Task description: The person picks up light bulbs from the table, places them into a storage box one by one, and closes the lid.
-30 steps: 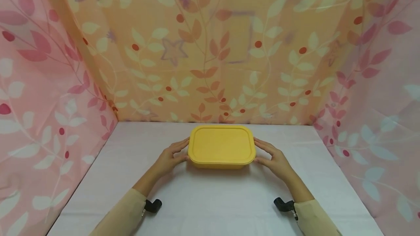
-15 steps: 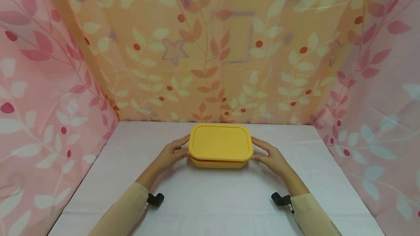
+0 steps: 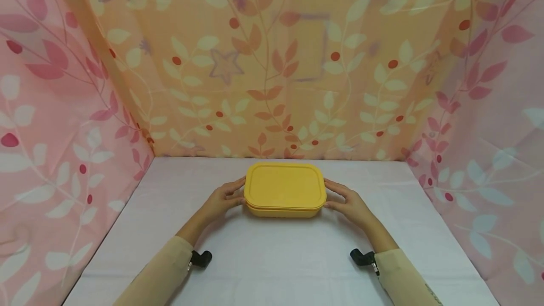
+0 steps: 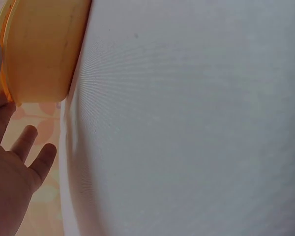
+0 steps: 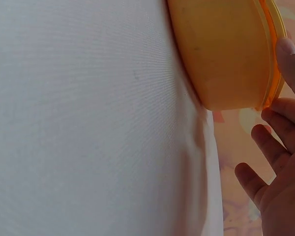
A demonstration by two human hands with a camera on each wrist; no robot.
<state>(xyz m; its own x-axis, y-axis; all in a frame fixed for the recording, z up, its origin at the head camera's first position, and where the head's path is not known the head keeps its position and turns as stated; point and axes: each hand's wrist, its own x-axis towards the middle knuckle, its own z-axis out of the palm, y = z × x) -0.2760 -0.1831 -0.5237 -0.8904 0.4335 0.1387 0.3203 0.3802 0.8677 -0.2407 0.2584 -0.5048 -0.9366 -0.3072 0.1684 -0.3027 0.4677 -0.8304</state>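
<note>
A yellow rectangular lid [image 3: 285, 186] lies over a yellow food container [image 3: 283, 214] at the back middle of the table. At the lid's left end, my left hand [image 3: 221, 200] holds its edge between thumb and fingers. My right hand [image 3: 352, 206] grips the right end the same way. Both wrist views show the container wall [image 4: 46, 51] standing on the cloth, with a narrow bright orange seam along the lid's edge. The lower fingers of each hand stay spread, away from the wall. The inside of the container is hidden.
White cloth [image 3: 280, 263] covers the table. A patterned orange curtain [image 3: 272, 60] hangs right behind the container, with pink leafy curtains [image 3: 51, 131] along both sides. Black wrist cameras [image 3: 201, 259] stick out from the beige sleeves [image 3: 159, 273].
The lid has come down onto the container and shifted slightly left at its right end; the gap seen half a second ago has narrowed. My right hand has moved a little left with it.
</note>
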